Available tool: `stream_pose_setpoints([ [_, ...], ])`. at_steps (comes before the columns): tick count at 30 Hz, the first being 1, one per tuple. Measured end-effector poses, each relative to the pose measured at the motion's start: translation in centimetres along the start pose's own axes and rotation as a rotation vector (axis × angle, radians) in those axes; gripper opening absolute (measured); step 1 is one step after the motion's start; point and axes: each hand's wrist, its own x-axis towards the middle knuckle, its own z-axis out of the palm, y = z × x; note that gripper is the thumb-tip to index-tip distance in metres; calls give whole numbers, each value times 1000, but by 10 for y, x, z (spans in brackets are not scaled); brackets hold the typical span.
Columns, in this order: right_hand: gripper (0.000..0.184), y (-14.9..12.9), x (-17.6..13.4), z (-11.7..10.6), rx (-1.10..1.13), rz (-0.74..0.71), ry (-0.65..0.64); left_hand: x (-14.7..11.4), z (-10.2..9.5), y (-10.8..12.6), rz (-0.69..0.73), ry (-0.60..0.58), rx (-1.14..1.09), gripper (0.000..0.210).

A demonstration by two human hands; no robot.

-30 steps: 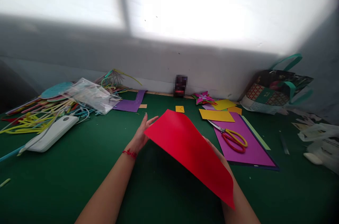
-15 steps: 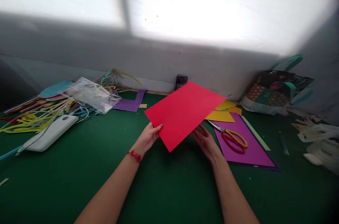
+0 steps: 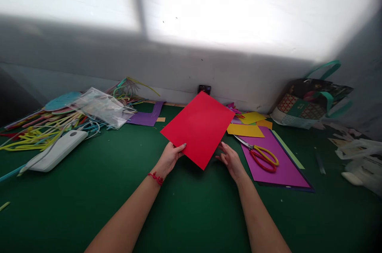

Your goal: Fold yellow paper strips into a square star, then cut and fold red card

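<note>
A plain red sheet of paper [image 3: 198, 129] is held slantwise above the green table [image 3: 185, 213]. My left hand [image 3: 170, 159] pinches its near left edge, thumb on top and fingers underneath. Close to the sheet's right edge is my right hand [image 3: 230, 160], its fingers bent and apart; they grip nothing, and whether a fingertip brushes the edge I cannot tell. Scissors [image 3: 264, 158] with one yellow and one red handle lie to the right on a purple sheet [image 3: 283, 171].
At left are a white glue gun-like device [image 3: 59, 151], a clear plastic bag [image 3: 103, 107] and heaped pipe cleaners [image 3: 38, 135]. Yellow paper [image 3: 246, 130] and a cut purple piece [image 3: 146, 116] lie farther back. A patterned bag [image 3: 304, 103] stands back right, near a white plastic bag [image 3: 365, 165].
The red sheet has turned and shifted left, uncovering more of the yellow paper behind. My right hand has come out from beneath its edge; my left keeps its hold.
</note>
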Motion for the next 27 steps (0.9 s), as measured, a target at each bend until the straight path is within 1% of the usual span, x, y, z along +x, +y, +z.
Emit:
stream_pose_setpoints([
  [3, 26, 3, 0, 4, 17, 16, -31, -3, 4, -1, -77, -77, 107, 50],
  [6, 22, 6, 0, 3, 35, 10, -34, -6, 10, -1, -132, -71, 233, 60],
  [7, 22, 5, 0, 1, 42, 8, -36, -7, 11, 0, -129, -60, 251, 60],
  [9, 22, 2, -1, -3, 51, 10, -43, -8, 12, 4, -97, -28, 232, 53],
  [11, 24, -3, -3, -8, 53, 20, -52, -8, 8, 11, -76, 16, 173, 44],
  [12, 25, -6, -4, -11, 53, 24, -55, -8, 5, 16, -83, 17, 139, 42],
  [13, 26, -9, -5, -13, 55, 24, -53, -7, 1, 22, -109, -15, 122, 42],
  [16, 30, -17, -8, -19, 73, -5, -26, -7, -10, 36, -263, -161, 96, 49],
  [19, 34, -21, -9, -24, 81, -24, -16, -7, -13, 39, -332, -186, 135, 49],
  [22, 30, -20, -10, -26, 75, -3, -32, -10, -5, 31, -282, -192, 190, 39],
  [24, 27, -18, -10, -25, 75, 9, -38, -12, 2, 25, -239, -176, 216, 33],
  [27, 32, -18, -10, -19, 99, -5, -37, -13, 8, 19, -212, -170, 249, 38],
])
